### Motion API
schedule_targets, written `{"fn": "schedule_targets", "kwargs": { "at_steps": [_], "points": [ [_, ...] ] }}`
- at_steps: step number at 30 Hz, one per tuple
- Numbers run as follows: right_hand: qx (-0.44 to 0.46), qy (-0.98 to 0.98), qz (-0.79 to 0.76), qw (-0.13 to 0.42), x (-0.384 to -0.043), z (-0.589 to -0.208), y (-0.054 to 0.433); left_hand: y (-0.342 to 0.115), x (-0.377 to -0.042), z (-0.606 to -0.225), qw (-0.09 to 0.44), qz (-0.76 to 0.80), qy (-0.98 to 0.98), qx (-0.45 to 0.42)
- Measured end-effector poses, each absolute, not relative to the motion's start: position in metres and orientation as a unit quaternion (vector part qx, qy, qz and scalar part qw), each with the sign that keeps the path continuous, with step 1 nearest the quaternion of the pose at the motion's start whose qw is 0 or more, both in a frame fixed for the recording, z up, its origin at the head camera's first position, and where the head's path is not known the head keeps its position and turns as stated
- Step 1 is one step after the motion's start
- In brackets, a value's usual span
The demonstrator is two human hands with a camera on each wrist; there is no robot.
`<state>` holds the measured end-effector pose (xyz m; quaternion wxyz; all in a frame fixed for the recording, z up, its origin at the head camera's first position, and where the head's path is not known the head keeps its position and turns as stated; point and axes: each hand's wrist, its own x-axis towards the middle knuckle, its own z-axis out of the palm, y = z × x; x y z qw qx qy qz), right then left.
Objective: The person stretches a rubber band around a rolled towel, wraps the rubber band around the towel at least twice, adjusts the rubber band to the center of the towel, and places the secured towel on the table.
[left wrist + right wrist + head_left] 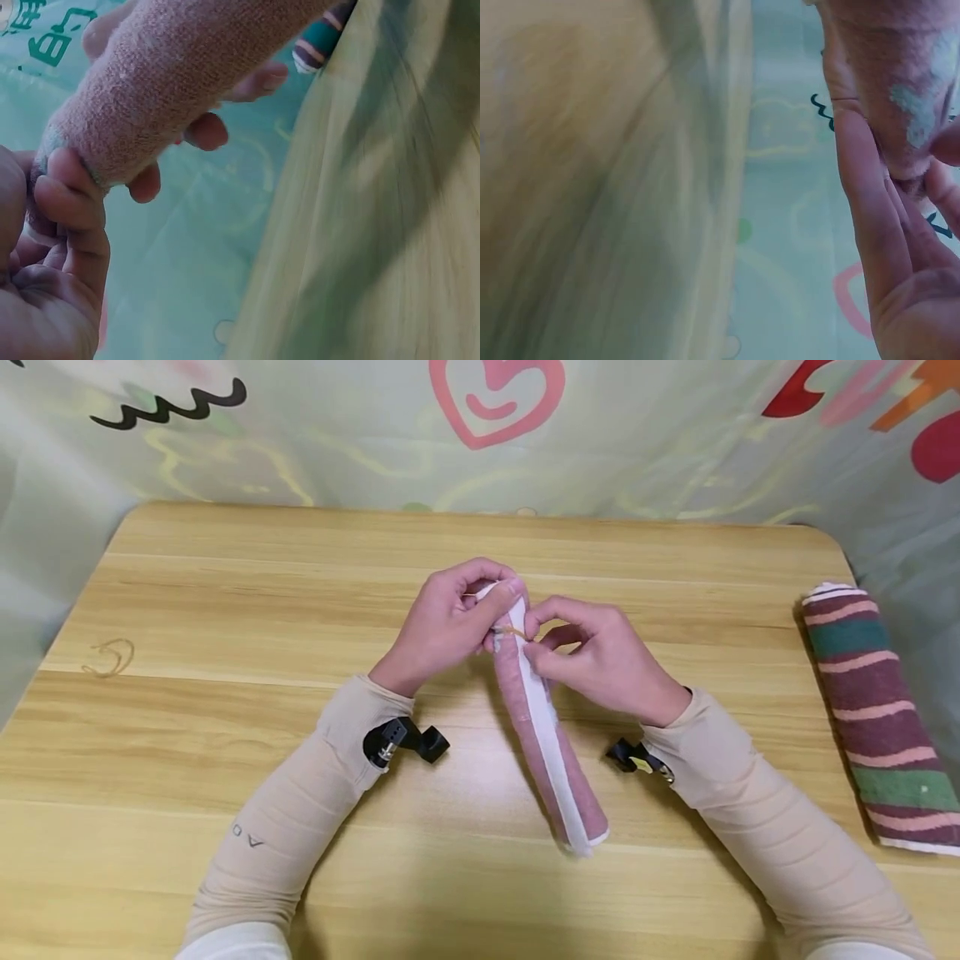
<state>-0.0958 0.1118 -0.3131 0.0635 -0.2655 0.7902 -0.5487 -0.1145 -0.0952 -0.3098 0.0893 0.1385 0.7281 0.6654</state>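
Note:
A pink towel (558, 752) with a white edge is rolled into a long tube, its lower end pointing toward the front of the table. My left hand (450, 618) grips the roll's far end, thumb on top. Around the roll just below that thumb runs a thin tan rubber band (513, 632). My right hand (600, 652) pinches this band at the roll's right side. Up close in the left wrist view, the fuzzy pink towel (180, 82) narrows toward the fingers. A pale green patch marks the towel (881, 60) in the right wrist view.
Tan rubber bands (112, 658) lie at the table's left side. A rolled striped towel (873, 718) in maroon, pink and green lies along the right edge. Behind the wooden table (300, 760) hangs a printed curtain (360, 435).

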Motion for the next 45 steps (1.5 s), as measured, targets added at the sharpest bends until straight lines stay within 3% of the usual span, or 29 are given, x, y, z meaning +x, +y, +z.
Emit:
{"fn": "schedule_targets", "kwargs": {
  "at_steps": [14,21,28,35,45],
  "points": [
    [-0.315,0.795,-0.512,0.080,-0.098,-0.310,0.115,-0.094,-0.115,-0.311,0.042,0.601,0.787,0.132],
    [-0.316,0.779,-0.523,0.139,-0.094,-0.311,0.113,-0.099,-0.119,-0.314,0.028,0.579,0.804,0.132],
    [-0.298,0.825,-0.472,0.088,-0.089,-0.313,0.102,-0.100,-0.121,-0.315,-0.009,0.588,0.800,0.118],
    [-0.295,0.836,-0.452,0.094,-0.084,-0.313,0.097,-0.102,-0.124,-0.315,-0.047,0.602,0.793,0.080],
    [-0.344,0.836,-0.424,0.054,-0.075,-0.317,0.092,-0.113,-0.136,-0.315,-0.077,0.623,0.778,0.017]
  ]
}}
